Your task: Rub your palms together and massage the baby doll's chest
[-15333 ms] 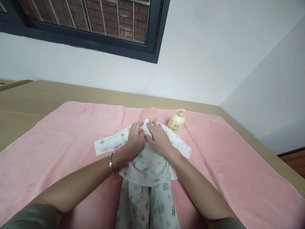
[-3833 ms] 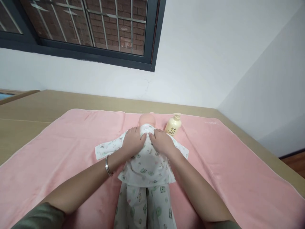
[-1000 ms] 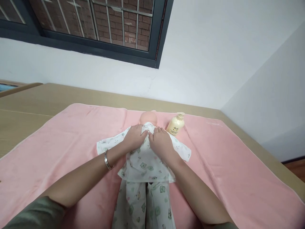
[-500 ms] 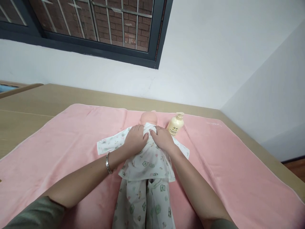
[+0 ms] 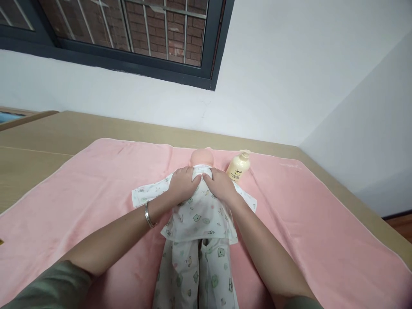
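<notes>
A bald baby doll lies stretched out, its head at the far end, dressed in a white printed top and matching trousers. No face shows on it. My left hand rests flat on the upper part of the top, at the left shoulder area. At the other shoulder lies my right hand, also flat. Both thumbs stretch inward and nearly meet at the middle, while the fingertips curve over the shoulders, partly hidden. Just beyond my right hand stands a cream pump bottle.
A pink blanket lies under the doll on a wooden surface. Behind it rise a white wall and a dark-framed window with bars. At the left edge is a wooden rail.
My thumbs have slid slightly nearer each other, and my left hand shifted a little outward on the top. The fabric near the neck looks smoother. The view tilted slightly.
</notes>
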A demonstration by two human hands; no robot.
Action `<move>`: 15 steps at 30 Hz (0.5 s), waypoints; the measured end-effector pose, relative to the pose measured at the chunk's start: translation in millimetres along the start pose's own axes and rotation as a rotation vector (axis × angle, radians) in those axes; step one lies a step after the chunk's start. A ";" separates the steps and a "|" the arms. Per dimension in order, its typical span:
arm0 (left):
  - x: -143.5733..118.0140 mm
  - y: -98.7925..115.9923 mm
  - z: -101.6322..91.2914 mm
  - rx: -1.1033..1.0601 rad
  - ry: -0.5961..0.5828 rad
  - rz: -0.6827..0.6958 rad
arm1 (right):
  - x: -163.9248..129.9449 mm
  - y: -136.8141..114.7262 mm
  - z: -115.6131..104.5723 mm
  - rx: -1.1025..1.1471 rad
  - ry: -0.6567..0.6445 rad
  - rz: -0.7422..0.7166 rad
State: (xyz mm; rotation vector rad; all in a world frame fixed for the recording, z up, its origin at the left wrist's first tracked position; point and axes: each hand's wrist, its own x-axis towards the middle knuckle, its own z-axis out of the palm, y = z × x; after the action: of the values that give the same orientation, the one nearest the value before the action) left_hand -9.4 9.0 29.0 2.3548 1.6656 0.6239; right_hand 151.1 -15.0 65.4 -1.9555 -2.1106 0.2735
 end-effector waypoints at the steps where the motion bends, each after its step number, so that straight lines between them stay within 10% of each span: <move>1: -0.3 0.1 0.4 0.000 0.006 0.003 | 1.3 1.5 0.3 0.002 0.001 0.000; 15: -0.1 0.3 -0.8 -0.021 0.011 0.005 | -2.3 0.6 6.0 -0.017 0.061 0.000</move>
State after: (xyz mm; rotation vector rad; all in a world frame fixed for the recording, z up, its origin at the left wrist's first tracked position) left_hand -9.4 8.7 29.8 2.3463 1.6500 0.6527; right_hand 150.0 -17.1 59.4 -1.9481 -2.0814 0.1944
